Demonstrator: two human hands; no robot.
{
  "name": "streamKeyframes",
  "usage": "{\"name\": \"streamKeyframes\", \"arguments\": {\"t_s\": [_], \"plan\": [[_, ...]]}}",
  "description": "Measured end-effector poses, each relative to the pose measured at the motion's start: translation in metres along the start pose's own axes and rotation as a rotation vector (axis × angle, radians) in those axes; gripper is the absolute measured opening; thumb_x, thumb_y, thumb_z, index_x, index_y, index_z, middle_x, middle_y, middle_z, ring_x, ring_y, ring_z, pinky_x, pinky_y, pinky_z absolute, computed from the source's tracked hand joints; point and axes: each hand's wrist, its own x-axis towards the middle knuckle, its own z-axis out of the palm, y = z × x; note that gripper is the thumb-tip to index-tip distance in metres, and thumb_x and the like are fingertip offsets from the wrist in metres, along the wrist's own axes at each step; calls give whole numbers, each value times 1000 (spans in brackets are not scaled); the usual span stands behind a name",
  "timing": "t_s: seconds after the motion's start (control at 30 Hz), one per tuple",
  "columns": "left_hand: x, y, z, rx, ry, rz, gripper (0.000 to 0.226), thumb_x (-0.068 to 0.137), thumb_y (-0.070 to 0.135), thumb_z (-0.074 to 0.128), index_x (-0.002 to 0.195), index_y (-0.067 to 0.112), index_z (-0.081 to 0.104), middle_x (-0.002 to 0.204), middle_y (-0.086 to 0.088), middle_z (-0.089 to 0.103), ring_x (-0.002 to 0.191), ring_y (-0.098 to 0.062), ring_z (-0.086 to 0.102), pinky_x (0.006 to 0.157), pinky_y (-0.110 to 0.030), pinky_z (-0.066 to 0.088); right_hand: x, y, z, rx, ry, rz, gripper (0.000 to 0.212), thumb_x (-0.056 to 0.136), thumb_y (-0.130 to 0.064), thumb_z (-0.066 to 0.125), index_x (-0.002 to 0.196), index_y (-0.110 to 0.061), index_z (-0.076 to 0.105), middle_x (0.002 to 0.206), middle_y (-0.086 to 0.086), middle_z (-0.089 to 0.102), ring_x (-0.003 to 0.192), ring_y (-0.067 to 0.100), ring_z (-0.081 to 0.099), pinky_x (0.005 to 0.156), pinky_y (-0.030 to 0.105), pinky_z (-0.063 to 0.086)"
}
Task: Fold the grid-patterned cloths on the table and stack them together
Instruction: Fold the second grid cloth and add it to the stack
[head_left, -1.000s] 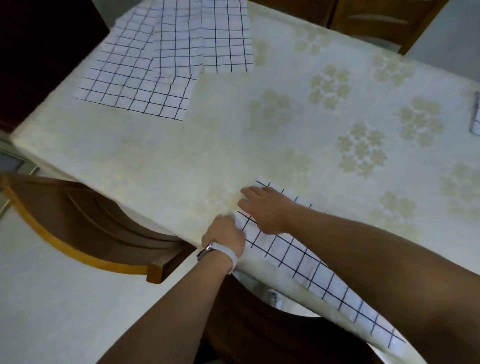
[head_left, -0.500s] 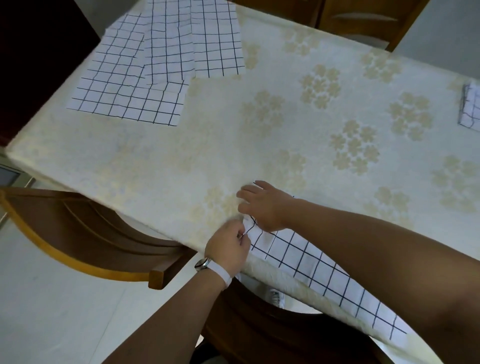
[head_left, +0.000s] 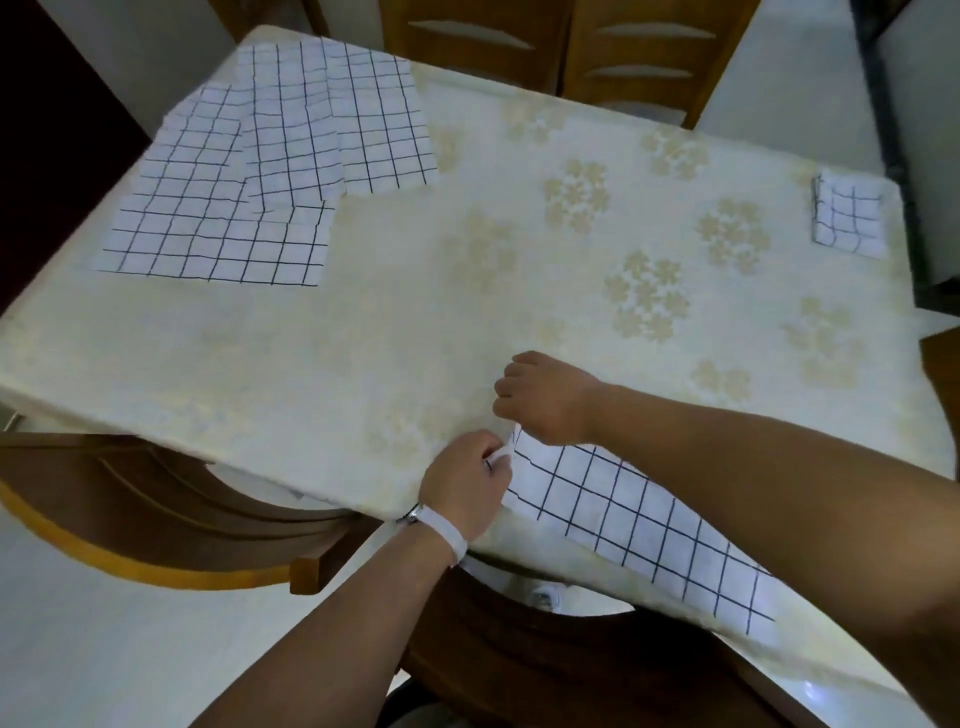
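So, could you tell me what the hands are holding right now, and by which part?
Both hold the near grid cloth at its left end: left hand pinches the near corner, right hand grips the far corner.

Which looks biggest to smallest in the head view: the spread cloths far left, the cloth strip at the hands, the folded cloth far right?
1. spread cloths
2. cloth strip, partly hidden under the right arm and nearest the camera
3. folded cloth, clearly smallest

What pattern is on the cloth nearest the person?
The cloth is white with a thin dark grid; head view.
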Motion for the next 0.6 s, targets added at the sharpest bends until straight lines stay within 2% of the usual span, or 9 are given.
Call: {"name": "streamKeyframes", "arguments": {"t_s": [0.07, 0.13, 0.23, 0.3, 0.37, 0.43, 0.53, 0.6], "plan": [[-5, 10, 0, 57, 7, 118, 22, 91, 22, 53, 70, 23, 49, 72, 7, 48, 71, -15, 45, 64, -28, 33, -19, 2, -5, -7, 52, 29, 19, 56, -5, 75, 69, -13, 64, 66, 6, 59, 66, 30, 60, 73, 40, 56], [-9, 17, 4, 99, 39, 224, 20, 92, 27, 49, 80, 18, 63, 80, 2, 59, 76, -18, 53, 65, -31, 41, -40, 0, -8, -16, 82, 64, 16, 61, -3, 73, 68, -12, 62, 65, 6, 58, 65, 30, 58, 70, 39, 54], [-15, 25, 16, 131, 61, 424, 34, 91, 34, 39, 91, 17, 69, 84, 2, 66, 76, -19, 61, 61, -31, 49, -73, -3, -4, 4, 102, 146, 13, 70, -3, 72, 68, -13, 63, 67, 5, 60, 69, 30, 60, 75, 37, 55], [-20, 33, 24, 124, 49, 519, 35, 92, 32, 39, 98, 17, 69, 87, 4, 68, 77, -17, 61, 60, -26, 50, -99, -8, 5, 9, 103, 198, 10, 74, -4, 68, 72, -13, 64, 73, 4, 63, 74, 29, 62, 78, 36, 53], [-27, 41, 32, 131, 31, 584, 32, 92, 29, 41, 101, 16, 69, 91, 4, 69, 78, -15, 61, 60, -27, 52, -125, -14, 15, 20, 105, 247, 6, 80, -7, 63, 78, -12, 65, 80, 4, 64, 80, 29, 61, 81, 38, 53], [-33, 47, 44, 147, 18, 629, 29, 91, 27, 44, 101, 17, 70, 96, 4, 71, 83, -13, 63, 65, -30, 55, -148, -21, 26, 35, 118, 296, 11, 89, -10, 56, 83, -12, 65, 86, 4, 64, 85, 29, 61, 82, 39, 51], [-42, 57, 66, 108, 24, 701, 29, 87, 23, 51, 105, 18, 73, 107, 4, 72, 93, -11, 66, 76, -26, 57, -179, -30, 40, 46, 145, 324, 20, 94, -11, 46, 90, -10, 66, 95, 6, 66, 95, 30, 62, 82, 41, 52], [-48, 64, 82, 96, 21, 743, 29, 86, 21, 53, 107, 18, 73, 109, 4, 71, 94, -9, 65, 76, -22, 55, -198, -33, 47, 53, 190, 290, 22, 93, -13, 48, 97, -9, 70, 104, 8, 69, 102, 31, 64, 84, 41, 55]]}}
